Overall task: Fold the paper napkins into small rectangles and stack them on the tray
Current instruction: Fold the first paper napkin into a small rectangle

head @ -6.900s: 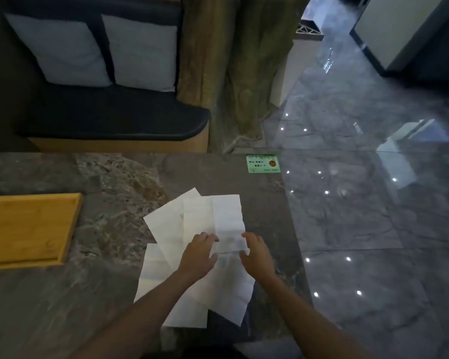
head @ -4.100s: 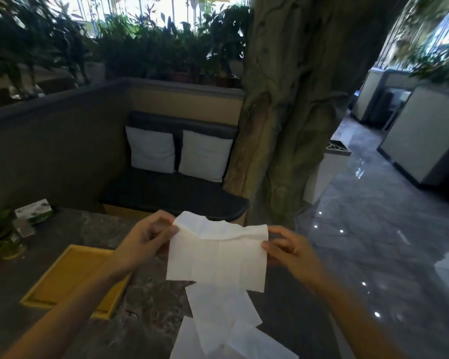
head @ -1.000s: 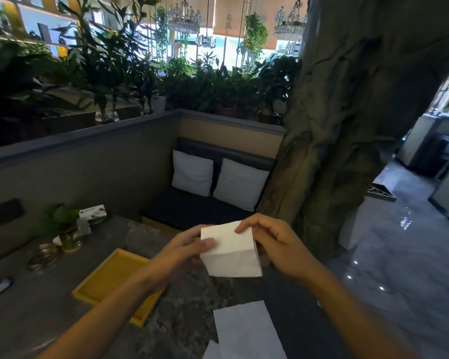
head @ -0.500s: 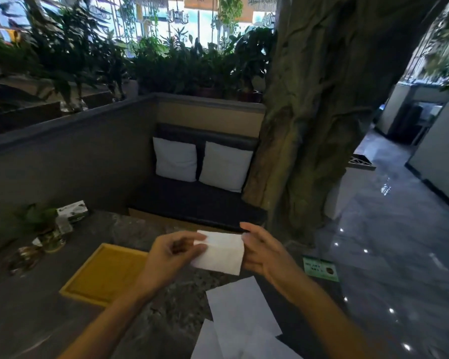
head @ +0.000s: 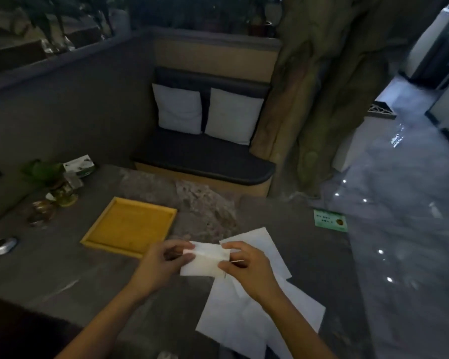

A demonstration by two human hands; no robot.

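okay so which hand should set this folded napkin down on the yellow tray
Probably the left hand. It already pinches the folded napkin's left edge and is nearer the tray, which sits to its left. The right hand would have to cross over the loose napkins and the other arm.

Loose napkins (head: 244, 322) — partly under forearm

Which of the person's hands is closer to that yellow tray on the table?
The left. The left hand sits just off the yellow tray by its near right corner, pinching the folded napkin. The right hand holds the napkin's other end, farther from the tray.
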